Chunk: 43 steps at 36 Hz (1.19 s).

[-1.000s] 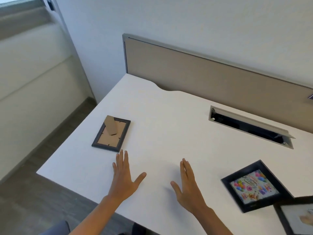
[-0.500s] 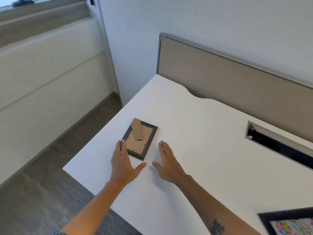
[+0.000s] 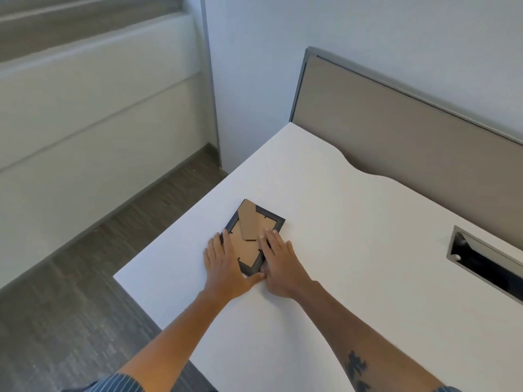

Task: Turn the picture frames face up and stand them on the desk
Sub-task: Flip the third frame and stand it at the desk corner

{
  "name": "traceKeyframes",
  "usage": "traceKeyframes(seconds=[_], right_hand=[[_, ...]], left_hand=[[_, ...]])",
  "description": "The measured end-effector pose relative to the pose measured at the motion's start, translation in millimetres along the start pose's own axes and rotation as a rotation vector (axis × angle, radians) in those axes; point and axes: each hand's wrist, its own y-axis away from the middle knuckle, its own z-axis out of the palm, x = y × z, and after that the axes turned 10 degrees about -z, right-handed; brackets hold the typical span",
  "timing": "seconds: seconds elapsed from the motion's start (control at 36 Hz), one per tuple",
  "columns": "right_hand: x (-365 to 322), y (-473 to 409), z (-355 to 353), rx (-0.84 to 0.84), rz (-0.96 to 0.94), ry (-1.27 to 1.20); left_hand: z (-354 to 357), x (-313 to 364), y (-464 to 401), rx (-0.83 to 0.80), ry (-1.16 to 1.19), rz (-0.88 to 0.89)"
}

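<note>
A small black picture frame (image 3: 249, 238) lies face down near the left end of the white desk (image 3: 353, 227). Its brown cardboard back and folded stand face up. My left hand (image 3: 223, 264) presses on its left long side with the fingers over the rim. On the right long side my right hand (image 3: 278, 264) lies the same way. Both thumbs meet at the frame's near corner. The frame is still flat on the desk.
A grey cable slot (image 3: 486, 264) is sunk into the desk at the right. A beige partition panel (image 3: 396, 137) runs along the back edge. The desk's left edge drops to a dark floor (image 3: 85, 292) close to the frame.
Both hands moved forward and closed in on the face-down frame, from beside it to pressing on its two long sides. My view swung left, so the face-up frames at the right left the picture.
</note>
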Motion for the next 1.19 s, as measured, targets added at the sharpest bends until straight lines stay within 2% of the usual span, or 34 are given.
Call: traceKeyframes(seconds=[0.28, 0.42, 0.58, 0.81, 0.89, 1.0, 1.06, 1.19], right_hand=[[6, 2, 3, 0.023, -0.031, 0.011], [11, 0, 5, 0.074, -0.056, 0.102], [17, 4, 7, 0.214, -0.111, 0.267], [26, 34, -26, 0.537, -0.243, 0.155], [24, 54, -40, 0.638, -0.198, 0.051], [21, 89, -43, 0.672, -0.059, -0.136], [16, 107, -47, 0.660, 0.062, -0.234], [6, 149, -59, 0.665, 0.310, -0.608]], left_hand=[[-3, 12, -7, -0.005, 0.032, -0.072], [-14, 14, -10, -0.017, 0.077, -0.088], [-39, 30, 0, -0.071, 0.116, -0.099], [-76, 53, 19, -0.169, 0.211, -0.123], [-89, 60, 18, -0.209, 0.387, -0.206], [-114, 82, 26, -0.384, 0.798, -0.334], [-120, 93, 35, -0.462, 0.947, -0.324], [-115, 111, 62, -0.535, 1.027, -0.205]])
